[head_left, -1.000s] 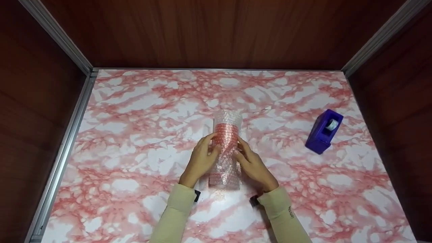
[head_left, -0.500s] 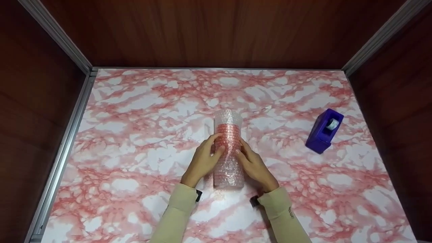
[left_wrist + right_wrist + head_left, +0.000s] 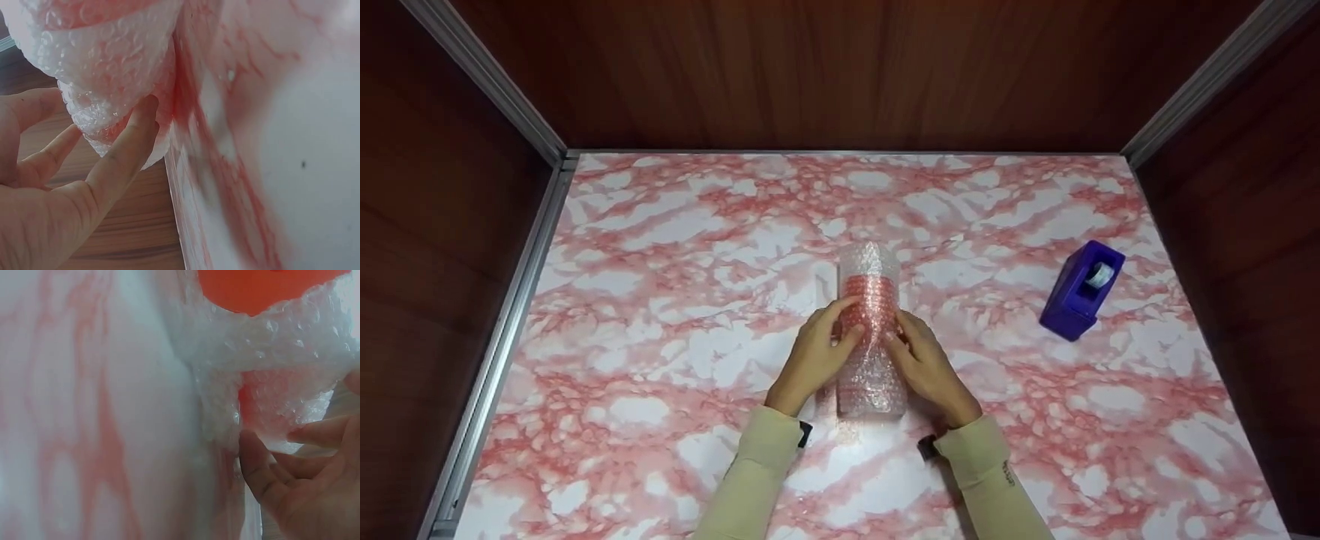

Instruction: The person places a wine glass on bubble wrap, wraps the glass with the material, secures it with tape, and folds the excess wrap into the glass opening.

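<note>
A red cylindrical object wrapped in bubble wrap [image 3: 871, 375] lies lengthwise on the table in the middle of the head view. From its left side my left hand [image 3: 814, 352] grips it, thumb on top and fingers along the flank. My right hand [image 3: 926, 364] holds the opposite side in the same way. The left wrist view has the left hand [image 3: 73, 180] with fingers against the bubble wrap [image 3: 112, 73]. In the right wrist view, the right hand [image 3: 304, 478] touches the wrapping below a smooth orange-red end [image 3: 264, 289]. The undersides are hidden.
A purple tape dispenser [image 3: 1069, 307] with a roll of tape [image 3: 1101, 275] stands at the right of the pink-and-white marbled table [image 3: 660, 270]. Dark wooden panels [image 3: 840, 75] with metal edging enclose the back and sides.
The wrapped cylinder has rolled or shifted slightly right, and its near end has swung right so it lies straighter. Both hands have moved slightly with it, keeping their hold.
</note>
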`<move>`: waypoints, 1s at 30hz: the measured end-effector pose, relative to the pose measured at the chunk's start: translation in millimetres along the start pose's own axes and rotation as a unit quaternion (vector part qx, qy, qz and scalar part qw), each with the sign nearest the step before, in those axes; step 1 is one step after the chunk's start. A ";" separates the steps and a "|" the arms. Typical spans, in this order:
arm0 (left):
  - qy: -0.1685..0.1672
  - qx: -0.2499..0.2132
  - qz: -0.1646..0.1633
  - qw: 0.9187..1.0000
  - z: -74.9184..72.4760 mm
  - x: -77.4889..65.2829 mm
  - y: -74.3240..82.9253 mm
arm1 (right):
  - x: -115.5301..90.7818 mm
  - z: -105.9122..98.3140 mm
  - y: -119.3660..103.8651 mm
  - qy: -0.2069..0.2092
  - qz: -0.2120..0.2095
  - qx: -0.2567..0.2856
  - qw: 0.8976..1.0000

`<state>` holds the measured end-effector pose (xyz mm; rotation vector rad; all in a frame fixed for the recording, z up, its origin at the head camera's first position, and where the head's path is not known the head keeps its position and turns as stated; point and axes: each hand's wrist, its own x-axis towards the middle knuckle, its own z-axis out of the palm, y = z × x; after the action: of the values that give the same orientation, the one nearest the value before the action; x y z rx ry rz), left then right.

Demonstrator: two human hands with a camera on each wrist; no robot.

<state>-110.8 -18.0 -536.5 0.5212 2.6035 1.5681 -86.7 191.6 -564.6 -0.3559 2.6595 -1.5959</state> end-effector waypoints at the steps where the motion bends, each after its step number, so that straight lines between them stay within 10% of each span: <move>1: 0.001 -0.001 0.001 1.000 0.1 -0.1 0.2 | -0.1 -0.1 0.5 0.001 -0.003 -0.003 1.000; 23: 0.021 0.019 -0.017 0.999 4.4 1.3 7.0 | 1.6 -7.1 1.4 0.015 0.038 -0.052 0.998; 30: 0.031 0.035 -0.049 0.998 8.9 2.5 11.0 | 2.3 -7.6 -0.2 0.022 0.099 0.025 0.994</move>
<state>-108.4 -5.0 -530.9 0.3474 2.6930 1.4905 -89.9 197.5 -560.5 -0.0519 2.5854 -1.6224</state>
